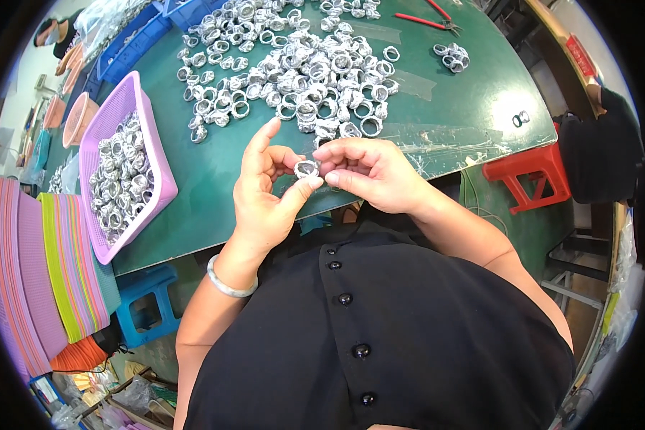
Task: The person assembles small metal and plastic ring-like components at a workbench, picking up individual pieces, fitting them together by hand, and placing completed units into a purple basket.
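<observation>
Left hand [260,190]: fingers closed in a thumb-and-fingertip pinch on one silver ring [306,169], index finger sticking up and clear of it. Right hand [380,170]: fingers curled, thumb and fingertips close together right at the ring's right side; can't tell whether they grip it or only touch. Ring is in front of the person's torso, seen against the near part of the green worktop [473,107], its opening partly facing the camera. Just beyond the hands: big loose pile of similar silver rings [315,68], mixed orientations, some stacked, stragglers on its left side. Small cluster of silver pieces [451,57] sits apart, right of the pile, with red-handled pliers [418,20] near it at the far side. Two small loops [520,119], one dark and one lighter, lie side by side near the right edge. Left of the hands: purple basket [166,168], tilted in view, holding many more silver pieces [122,175]. Stacked coloured baskets [29,265] to its lower left; blue bins [132,44] behind it. Blue stool [147,304] at lower left, red stool [534,172] past the worktop's right side. Pale bangle [231,282] on the left wrist.
</observation>
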Demonstrator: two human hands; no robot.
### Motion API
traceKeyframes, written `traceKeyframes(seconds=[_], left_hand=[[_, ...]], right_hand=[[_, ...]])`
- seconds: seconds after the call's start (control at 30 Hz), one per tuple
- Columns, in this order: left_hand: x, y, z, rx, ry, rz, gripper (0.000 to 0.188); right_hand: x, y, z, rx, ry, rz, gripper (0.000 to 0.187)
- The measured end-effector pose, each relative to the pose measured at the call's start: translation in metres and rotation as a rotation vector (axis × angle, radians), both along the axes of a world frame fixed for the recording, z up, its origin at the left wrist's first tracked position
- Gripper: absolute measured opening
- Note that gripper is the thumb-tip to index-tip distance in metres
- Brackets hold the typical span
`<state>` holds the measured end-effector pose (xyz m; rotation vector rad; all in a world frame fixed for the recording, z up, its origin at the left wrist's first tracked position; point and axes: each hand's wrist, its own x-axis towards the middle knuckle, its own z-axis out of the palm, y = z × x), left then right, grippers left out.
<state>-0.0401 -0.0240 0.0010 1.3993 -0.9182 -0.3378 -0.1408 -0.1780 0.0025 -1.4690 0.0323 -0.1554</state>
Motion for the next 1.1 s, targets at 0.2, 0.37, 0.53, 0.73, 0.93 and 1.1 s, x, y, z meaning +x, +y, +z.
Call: traceKeyframes(seconds=[0.2,0.37,0.53,0.73,0.93,1.1], left_hand=[[-0.001,0.002,0.007,0.010,0.510,-0.018,0.057],[0.014,0.009,0.002,-0.165,1.082,-0.163,0.033],[0.011,0.006,0.004,-0.097,1.110,-0.131,0.027],[0.008,0.003,0.003,0.062,0.944,-0.128,0.023],[0.000,-0.005,0.011,0.130,0.917,-0.198,0.030],[-0.001,-0.005,0.009,0.132,0.913,-0.310,0.032]], right_hand=[[0.000,-0.013,0.009,-0.187,-0.100,-0.254,0.018],[0.005,-0.034,0.005,-0.895,-0.302,-0.460,0.018],[0.002,-0.034,0.008,-1.179,-0.249,-0.385,0.015],[0.002,-0.036,0.007,-1.091,-0.270,-0.331,0.012],[0.003,-0.019,0.014,-0.991,-0.535,-0.288,0.014],[0.004,-0.010,0.014,-1.006,-0.621,-0.236,0.016]])
